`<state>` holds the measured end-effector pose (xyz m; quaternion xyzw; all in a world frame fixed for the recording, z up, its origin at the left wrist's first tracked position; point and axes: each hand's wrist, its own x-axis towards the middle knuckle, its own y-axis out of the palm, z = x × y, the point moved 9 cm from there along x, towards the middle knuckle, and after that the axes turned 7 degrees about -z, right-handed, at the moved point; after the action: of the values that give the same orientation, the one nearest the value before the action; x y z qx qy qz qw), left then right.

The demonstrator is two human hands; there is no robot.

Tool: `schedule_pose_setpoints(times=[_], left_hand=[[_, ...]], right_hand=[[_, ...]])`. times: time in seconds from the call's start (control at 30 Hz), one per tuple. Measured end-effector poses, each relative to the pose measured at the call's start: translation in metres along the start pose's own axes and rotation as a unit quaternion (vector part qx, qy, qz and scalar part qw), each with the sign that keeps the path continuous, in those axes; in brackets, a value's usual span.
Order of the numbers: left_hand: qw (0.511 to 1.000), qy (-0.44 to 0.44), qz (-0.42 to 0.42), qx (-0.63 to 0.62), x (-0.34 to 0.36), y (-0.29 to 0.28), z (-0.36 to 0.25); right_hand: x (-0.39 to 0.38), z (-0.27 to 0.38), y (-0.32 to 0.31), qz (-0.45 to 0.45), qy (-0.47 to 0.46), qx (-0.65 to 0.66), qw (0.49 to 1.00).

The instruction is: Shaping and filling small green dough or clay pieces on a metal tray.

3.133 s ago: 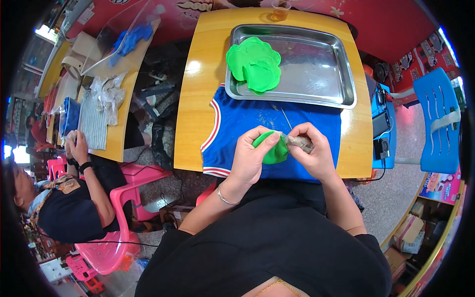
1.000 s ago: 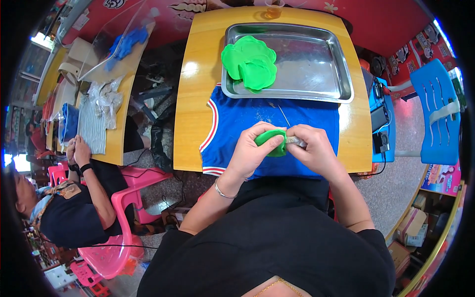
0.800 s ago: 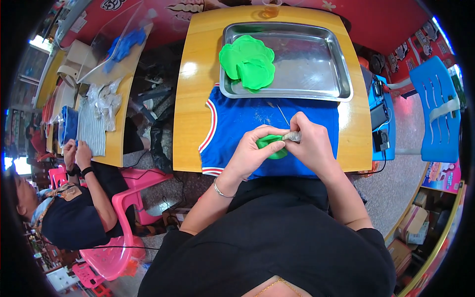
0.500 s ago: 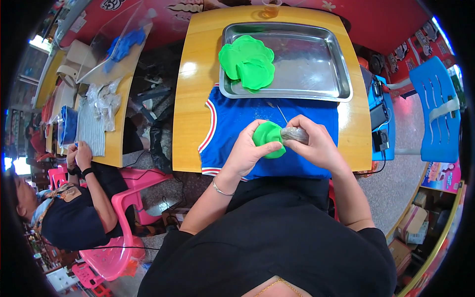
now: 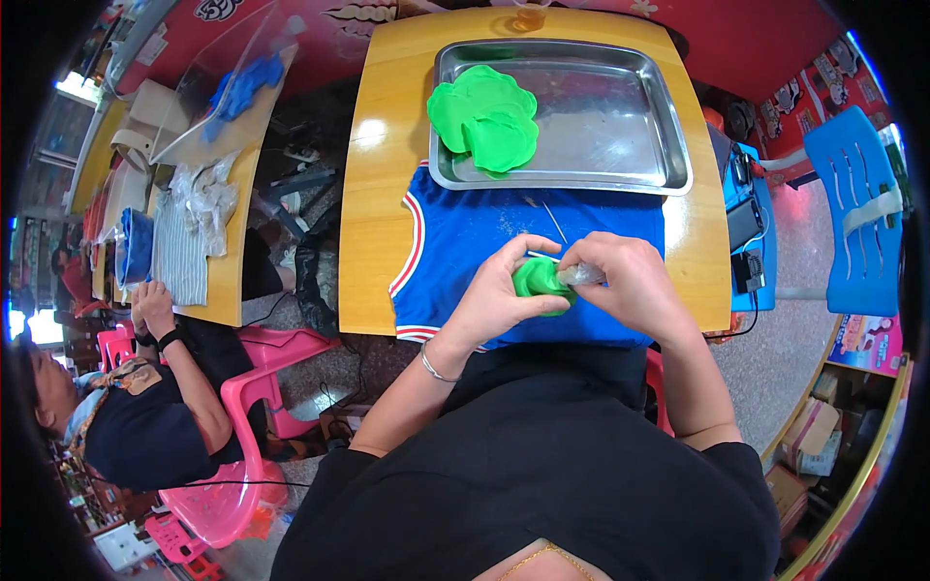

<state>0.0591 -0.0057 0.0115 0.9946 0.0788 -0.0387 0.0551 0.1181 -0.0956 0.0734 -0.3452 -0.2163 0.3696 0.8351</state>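
My left hand is curled round a soft, bright green round sheet, which is now cupped and folded inward. My right hand pinches a clear, crinkled, plastic-looking piece against the green sheet's open side. What lies inside the fold is hidden by my fingers. Just beyond, several thin green round sheets lie overlapping in the left part of a shallow metal tray. Under my hands a blue jersey with red and white trim is spread over the table's near half. A thin stick lies on it.
The yellow wooden table bears the tray and, at its far edge, a cup of amber liquid. A blue chair stands at right. Another person sits at left beside a second table and a pink chair.
The green sheet has gone from a spread disc to a gathered, cupped shape. My left hand has curled in closer around it, and my right hand has shifted slightly right.
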Motion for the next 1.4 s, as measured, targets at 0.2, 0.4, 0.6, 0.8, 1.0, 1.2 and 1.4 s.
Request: schedule_pose_setpoints(times=[0.2, 0.4, 0.6, 0.8, 1.0, 1.2, 1.4], left_hand=[[0.978, -0.095, 0.017, -0.184, -0.005, 0.0, 0.024], [0.969, -0.099, -0.036, -0.223, 0.0, 0.0, 0.024], [0.967, -0.076, -0.063, -0.234, -0.001, 0.003, 0.026], [0.949, -0.088, -0.093, -0.29, -0.001, 0.0, 0.029], [0.938, -0.103, -0.115, -0.309, -0.001, -0.001, 0.033], [0.937, -0.089, -0.112, -0.318, -0.002, -0.002, 0.032], [0.922, -0.122, -0.111, -0.35, -0.005, 0.0, 0.034]], right_hand=[[-0.002, -0.001, -0.003, -0.006, 0.034, 0.216, 0.976], [-0.002, -0.011, -0.003, -0.064, -0.002, 0.129, 0.99], [-0.003, -0.039, -0.004, -0.1, 0.121, 0.218, 0.963], [-0.007, -0.055, 0.001, -0.044, 0.172, 0.272, 0.946], [-0.006, -0.03, 0.002, -0.087, 0.075, 0.24, 0.964], [-0.008, -0.022, -0.006, -0.209, 0.024, 0.218, 0.953], [-0.009, -0.009, 0.003, -0.112, 0.007, 0.186, 0.976]])
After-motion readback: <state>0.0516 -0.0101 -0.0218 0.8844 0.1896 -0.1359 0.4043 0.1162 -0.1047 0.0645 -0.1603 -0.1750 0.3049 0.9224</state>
